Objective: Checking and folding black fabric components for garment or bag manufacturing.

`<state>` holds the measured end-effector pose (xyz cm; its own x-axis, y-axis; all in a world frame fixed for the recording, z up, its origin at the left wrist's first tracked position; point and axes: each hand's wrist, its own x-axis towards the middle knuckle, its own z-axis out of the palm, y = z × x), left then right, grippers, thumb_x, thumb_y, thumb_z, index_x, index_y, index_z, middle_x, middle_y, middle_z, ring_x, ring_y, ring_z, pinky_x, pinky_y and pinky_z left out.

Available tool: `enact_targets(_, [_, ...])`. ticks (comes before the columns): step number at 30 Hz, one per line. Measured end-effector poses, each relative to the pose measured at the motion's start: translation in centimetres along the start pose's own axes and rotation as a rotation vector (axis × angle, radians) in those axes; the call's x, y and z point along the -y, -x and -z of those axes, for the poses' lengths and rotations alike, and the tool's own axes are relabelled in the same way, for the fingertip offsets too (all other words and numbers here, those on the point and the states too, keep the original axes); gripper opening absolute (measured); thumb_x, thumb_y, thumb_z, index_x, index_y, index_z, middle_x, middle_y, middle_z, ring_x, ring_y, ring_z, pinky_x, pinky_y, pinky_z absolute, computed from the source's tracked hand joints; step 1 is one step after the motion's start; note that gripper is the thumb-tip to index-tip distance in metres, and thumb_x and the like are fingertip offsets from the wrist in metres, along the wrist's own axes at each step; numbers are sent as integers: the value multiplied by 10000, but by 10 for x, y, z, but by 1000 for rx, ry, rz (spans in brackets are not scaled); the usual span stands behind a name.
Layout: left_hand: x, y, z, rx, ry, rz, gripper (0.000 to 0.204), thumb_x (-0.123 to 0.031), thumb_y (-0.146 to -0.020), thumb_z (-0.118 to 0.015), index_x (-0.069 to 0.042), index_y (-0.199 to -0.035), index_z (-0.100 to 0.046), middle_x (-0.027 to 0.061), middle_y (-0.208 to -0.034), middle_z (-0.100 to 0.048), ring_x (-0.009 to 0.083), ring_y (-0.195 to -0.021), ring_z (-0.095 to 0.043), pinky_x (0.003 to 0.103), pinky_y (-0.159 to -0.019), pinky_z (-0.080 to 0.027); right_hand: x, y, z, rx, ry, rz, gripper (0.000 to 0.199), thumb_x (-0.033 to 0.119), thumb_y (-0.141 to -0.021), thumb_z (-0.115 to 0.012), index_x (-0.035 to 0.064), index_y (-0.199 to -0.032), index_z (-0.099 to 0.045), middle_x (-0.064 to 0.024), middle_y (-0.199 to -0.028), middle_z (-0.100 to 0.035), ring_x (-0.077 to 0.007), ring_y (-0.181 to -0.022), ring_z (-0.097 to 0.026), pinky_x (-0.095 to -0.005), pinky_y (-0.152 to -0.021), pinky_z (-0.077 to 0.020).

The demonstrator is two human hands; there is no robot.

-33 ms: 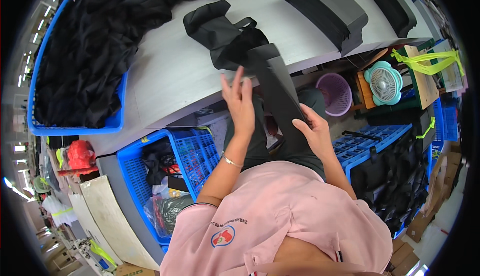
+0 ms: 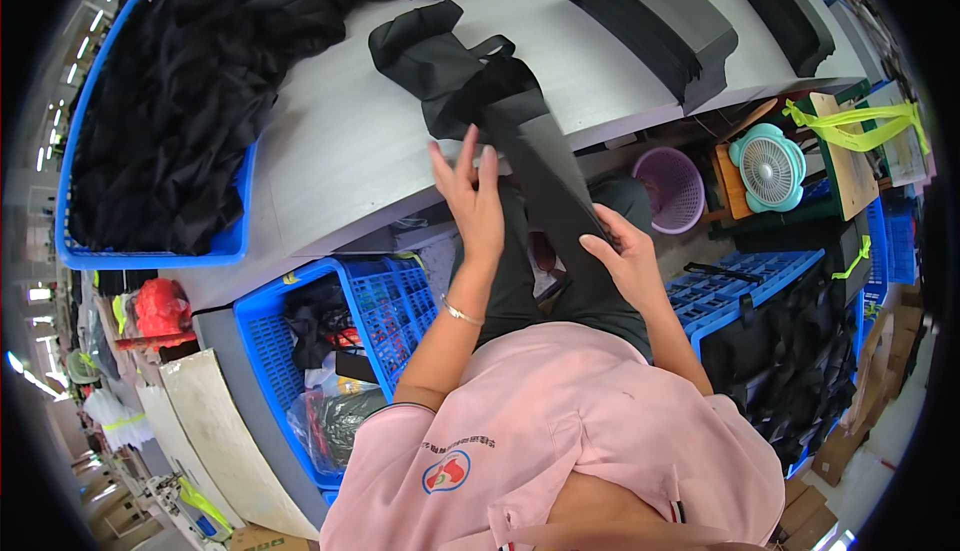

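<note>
My right hand [image 2: 626,253] pinches the near edge of a long black flat panel [image 2: 545,173], thumb on top. The panel slants away over my lap and the table's edge. Its far end lies against a crumpled black fabric piece [image 2: 425,56] with a strap-like loop, on the grey table [image 2: 330,141]. Just left of the panel, my left hand [image 2: 474,201] is raised with its fingers spread, holding nothing. Its fingertips are close to the panel's far part; whether they touch it I cannot tell.
A blue crate [image 2: 235,236] heaped with black fabric stands at the left. Stacked black panels [image 2: 660,16] and a smaller stack [image 2: 790,16] lie at the far right. Below are a purple basket [image 2: 668,191], a turquoise fan [image 2: 767,168] and blue crates [image 2: 385,316] on both sides.
The panel's far end has shifted slightly left. My left hand has moved a little left and away from me, fingers still spread; my right hand keeps its hold, moving slightly.
</note>
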<state>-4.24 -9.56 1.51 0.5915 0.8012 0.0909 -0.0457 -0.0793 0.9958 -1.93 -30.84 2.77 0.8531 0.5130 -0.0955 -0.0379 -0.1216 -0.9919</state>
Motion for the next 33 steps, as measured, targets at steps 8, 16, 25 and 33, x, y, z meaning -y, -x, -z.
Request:
enact_targets(8, [17,-52,14,-18,-283,-270,347,84,-808,-565,13,-1127,-682,98,-1416,-562,250,-997,-590,323,-770,-505,15,-51,-27,63,199,118,441,85,-875,-655,16,-1307,-590,-123,-999,-709,-162,-810,-657,-290,-757,-514])
enact_targets(16, [-25,-17,18,134,-320,-368,414,120,-748,-530,61,-1139,-653,174,-1329,-613,228,-800,-623,299,-703,-520,60,-70,-58,154,1005,361,446,60,-848,-602,126,-1289,-624,-122,-885,-628,-345,-695,-634,-434,-631,-528])
enact_targets(25, [-22,-7,43,267,-360,-545,330,115,-767,-594,16,-1053,-724,136,-1267,-672,104,-665,-588,230,-610,-466,56,-63,-76,89,963,434,344,109,-815,-662,53,-1154,-662,-162,-883,-629,-370,-675,-663,-452,-577,-530])
enact_targets(33, [-41,34,48,547,-175,-553,396,104,-747,-618,-34,-1097,-739,154,-1291,-649,178,-934,-650,254,-744,-524,-40,-87,-63,140,159,174,256,141,-869,-653,18,-1094,-646,-177,-1127,-671,-287,-1033,-651,-385,-839,-514])
